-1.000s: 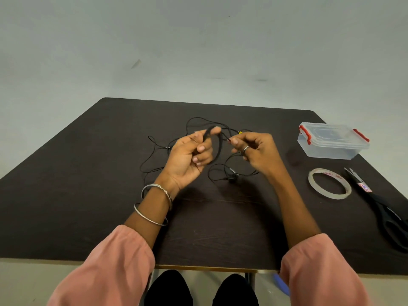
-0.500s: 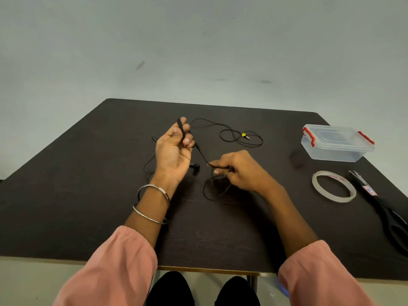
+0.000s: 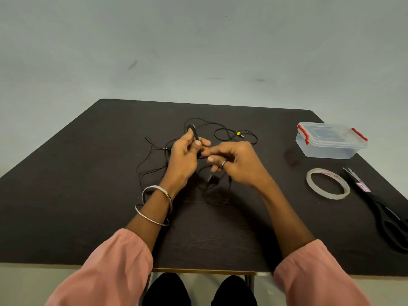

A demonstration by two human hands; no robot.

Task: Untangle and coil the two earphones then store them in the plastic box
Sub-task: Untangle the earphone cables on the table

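Thin black earphones [image 3: 220, 131] lay tangled on the dark, flat bench [image 3: 88, 195]. The left hand [image 3: 184, 157] pinched a bunched loop of cord; the right hand [image 3: 236, 162] pinched cord too. The clear box [image 3: 331, 141] sat shut, far right.

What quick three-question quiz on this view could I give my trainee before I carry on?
1. True or false: the plastic box has its lid on.
2. Which lies nearest the table's right edge? A tape roll B scissors C yellow-marked plug
3. Fill in: the left hand holds a small coil of black ____, and the right hand meets it there.

Key: 1 true; 2 B; 3 cable.
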